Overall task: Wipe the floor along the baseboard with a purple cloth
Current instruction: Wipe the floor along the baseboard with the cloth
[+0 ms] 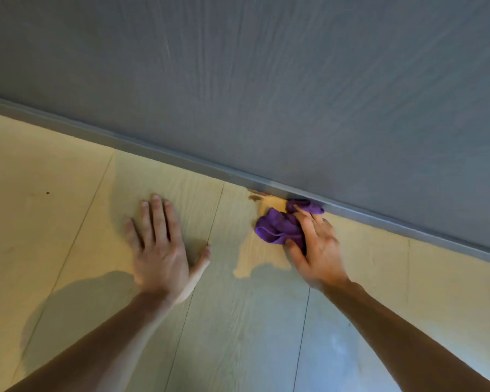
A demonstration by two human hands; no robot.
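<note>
A crumpled purple cloth (277,226) lies on the pale wood-plank floor (68,199), its far end touching the grey baseboard (181,159). My right hand (317,247) presses down on the cloth, fingers closed over its right part. A brown stain (255,196) marks the floor just left of the cloth, at the foot of the baseboard. My left hand (161,247) rests flat on the floor, fingers spread, well left of the cloth and holding nothing.
A grey wood-grain wall (294,80) rises above the baseboard, which runs diagonally from upper left to lower right. A small dark speck (48,192) sits on the floor at left. My own shadow falls over the near floor planks.
</note>
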